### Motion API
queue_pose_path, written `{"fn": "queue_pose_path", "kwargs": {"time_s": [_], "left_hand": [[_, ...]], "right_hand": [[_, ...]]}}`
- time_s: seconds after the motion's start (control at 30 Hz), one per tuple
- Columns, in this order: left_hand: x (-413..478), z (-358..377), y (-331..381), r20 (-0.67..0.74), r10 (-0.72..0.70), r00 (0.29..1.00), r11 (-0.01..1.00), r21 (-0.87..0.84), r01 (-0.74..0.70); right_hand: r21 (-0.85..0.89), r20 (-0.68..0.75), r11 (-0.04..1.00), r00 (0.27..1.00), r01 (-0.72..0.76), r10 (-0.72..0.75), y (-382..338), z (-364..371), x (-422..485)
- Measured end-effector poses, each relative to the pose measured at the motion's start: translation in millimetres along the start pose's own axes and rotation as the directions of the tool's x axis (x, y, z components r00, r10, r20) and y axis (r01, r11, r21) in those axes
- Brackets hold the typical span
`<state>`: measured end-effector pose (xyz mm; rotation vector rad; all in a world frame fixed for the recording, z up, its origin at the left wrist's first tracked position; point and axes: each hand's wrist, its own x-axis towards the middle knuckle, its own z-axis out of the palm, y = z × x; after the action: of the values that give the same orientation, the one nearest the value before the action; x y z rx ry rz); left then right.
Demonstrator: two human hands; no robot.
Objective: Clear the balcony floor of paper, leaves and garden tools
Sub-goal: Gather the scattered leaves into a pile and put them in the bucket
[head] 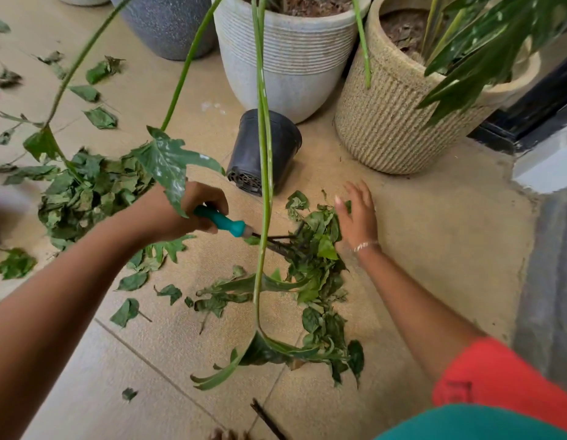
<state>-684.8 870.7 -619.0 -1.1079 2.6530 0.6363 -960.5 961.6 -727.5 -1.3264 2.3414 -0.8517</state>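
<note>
Leaves (317,274) lie in a loose heap on the floor (434,249) between your two hands, just in front of the black pot (263,150), which is tipped on its side.

Your left hand (193,211) is wrapped round the teal handle of the rake (225,222), and the tines are buried in the heap's near edge. Held low and nearly flat like that, the tines can drag along the tiles rather than skip over the leaves.

Your right hand (358,217) is spread wide and holds nothing. It sits palm down at the heap's far side, though I cannot tell whether it touches the top leaves. It looks placed as a backstop, so that what the rake pushes bunches up against it instead of scattering toward the beige pot (396,122).

A second, larger heap (91,192) sits well apart to your left, with stray leaves across the tiles between the two. You seem to be at the gathering step, with nothing lifted off the floor yet. I see no paper.

Mind the long stem (262,90) hanging from the white pot (288,65). It crosses right in front of the rake head, and its leaf rests among the fallen ones, so a pull could snag it.
</note>
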Motion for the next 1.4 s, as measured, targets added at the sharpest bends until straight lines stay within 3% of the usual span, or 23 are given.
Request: {"fn": "queue_pose_path", "kwargs": {"time_s": [0.07,0.13,0.2,0.27,0.37,0.4,0.47,0.5,0.57,0.63,0.7,0.8,0.9,0.97,1.03,1.13,1.23,1.3,1.4], "left_hand": [[0,8,17,-0.018,0.045,0.999,0.998,0.045,-0.044],[5,18,16,-0.008,0.074,0.997,0.996,0.056,-0.074],[6,24,12,-0.03,0.083,0.996,0.997,-0.005,-0.083],[2,22,12,-0.088,0.113,0.99,0.988,-0.098,-0.121],[3,19,14,-0.18,0.11,0.977,0.978,-0.157,-0.139],[6,17,17,-0.206,0.109,0.973,0.977,-0.156,-0.142],[14,13,26,-0.24,0.095,0.966,0.98,-0.147,-0.133],[20,11,31,-0.266,0.091,0.96,0.983,-0.13,-0.129],[30,9,38,-0.309,0.083,0.947,0.986,-0.111,-0.122],[38,7,42,-0.358,0.094,0.929,0.983,-0.112,-0.143],[45,7,44,-0.4,0.081,0.913,0.979,-0.139,-0.147],[60,12,52,-0.392,0.092,0.916,0.985,-0.101,-0.143],[80,23,74,-0.349,0.121,0.929,0.99,-0.027,-0.139],[90,34,89,-0.311,0.151,0.938,0.989,0.045,-0.144],[97,46,102,-0.269,0.165,0.949,0.985,0.091,-0.145],[106,66,117,-0.221,0.194,0.956,0.979,0.112,-0.172],[110,84,126,-0.224,0.213,0.951,0.976,0.081,-0.2],[108,95,127,-0.232,0.209,0.95,0.978,0.07,-0.198],[106,104,122,-0.216,0.2,0.956,0.979,0.013,-0.202]], "right_hand": [[-0.004,0.147,1.0,0.989,-0.018,0.019,3,-2,31],[-0.003,0.346,0.995,0.934,0.098,-0.091,-5,7,22],[0.1,0.445,0.968,0.859,0.232,-0.252,-10,15,0],[0.186,0.35,0.953,0.89,0.24,-0.293,-6,13,-11],[0.119,0.183,0.988,0.976,0.1,-0.121,18,9,-10],[0.064,0.194,0.995,0.977,0.072,-0.084,21,9,-12],[-0.01,0.281,0.984,0.945,0.176,-0.166,13,19,-23],[0.015,0.331,0.969,0.913,0.246,-0.237,6,25,-31],[0.14,0.384,0.965,0.886,0.224,-0.261,-12,24,-52],[0.223,0.248,0.964,0.948,0.146,-0.2,-12,13,-69],[0.136,0.059,0.983,0.99,0.121,-0.13,7,6,-85],[-0.027,0.063,0.997,0.996,0.071,-0.069,20,16,-107],[0.079,0.214,0.981,0.959,0.174,-0.188,-8,32,-121],[0.156,0.129,0.956,0.954,0.249,-0.27,-20,34,-130],[0.157,-0.003,0.969,0.981,0.192,-0.194,-14,28,-148],[0.02,-0.15,1.0,0.989,0.003,0.0,14,13,-186],[-0.172,-0.12,0.97,0.981,-0.172,0.153,42,5,-218],[-0.268,-0.046,0.948,0.985,-0.174,0.168,43,10,-224],[-0.341,0.031,0.939,0.998,-0.044,0.058,28,30,-209]]}}
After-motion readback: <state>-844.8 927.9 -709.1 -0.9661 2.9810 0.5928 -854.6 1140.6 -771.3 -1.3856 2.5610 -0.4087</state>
